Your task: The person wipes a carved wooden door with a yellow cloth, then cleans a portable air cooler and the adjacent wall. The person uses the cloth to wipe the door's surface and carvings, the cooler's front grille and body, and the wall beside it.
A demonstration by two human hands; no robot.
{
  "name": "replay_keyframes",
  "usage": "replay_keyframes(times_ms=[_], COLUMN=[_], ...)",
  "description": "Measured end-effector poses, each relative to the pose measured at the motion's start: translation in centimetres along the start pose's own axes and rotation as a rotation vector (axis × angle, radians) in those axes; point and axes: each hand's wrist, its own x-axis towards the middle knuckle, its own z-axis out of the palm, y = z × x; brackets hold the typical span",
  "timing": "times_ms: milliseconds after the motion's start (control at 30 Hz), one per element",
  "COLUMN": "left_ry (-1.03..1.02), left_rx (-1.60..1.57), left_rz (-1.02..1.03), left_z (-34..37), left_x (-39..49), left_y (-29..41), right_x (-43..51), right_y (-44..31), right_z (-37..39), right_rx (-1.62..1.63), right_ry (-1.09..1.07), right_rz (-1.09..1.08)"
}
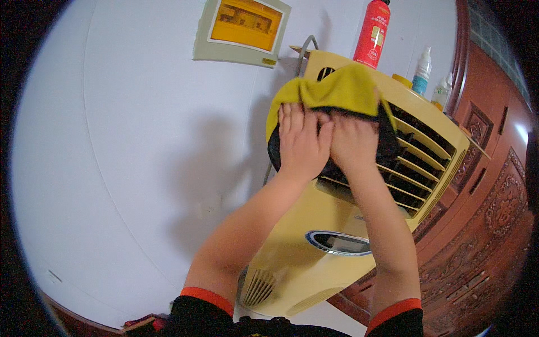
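Note:
A yellow cloth with a black side [341,90] is bunched against the upper front of a yellowed floor-standing air conditioner [294,223]. My left hand [302,141] lies on the cloth's black side, fingers pointing up toward the yellow fold. Close beside it, my right hand [356,141] is on the same cloth, slightly blurred, its fingertips partly under the fold. Part of the slatted air outlet [421,158] is covered by the cloth; the rest shows to the right. Below is an oval display panel [339,243], partly hidden by my right forearm.
A red spray can [372,36], a clear-and-blue bottle [422,71] and a smaller bottle [442,92] stand along the unit's top. A breaker box [244,31] with an amber cover is on the white wall [139,126]. Carved wooden doors [476,236] are at right.

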Motion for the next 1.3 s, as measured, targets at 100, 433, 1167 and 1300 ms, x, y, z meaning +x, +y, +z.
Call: replay_keyframes(times_ms=[100,433,1167,1300], left_ry=[-0.127,-0.414,-0.69,-0.816], left_rx=[0.057,-0.076,-0.33,-0.355], left_rz=[-0.043,-0.254,0.324,0.275], left_z=[-1.4,-7.8,2.9,2.9], left_x=[-5.0,-20.7,-27.0,-30.1], left_y=[-3.9,-0.6,16.8,17.3], right_x=[0.2,-13.0,-44.3,-47.7], right_y=[-4.3,-8.5,2.6,-1.2], right_z=[-1.0,-2.2,-3.4,-3.5], right_rx=[0.223,0.361,1.227,1.475], right_ry=[0.009,-0.339,0.292,0.348], right_rz=[-0.066,-0.351,1.462,1.63])
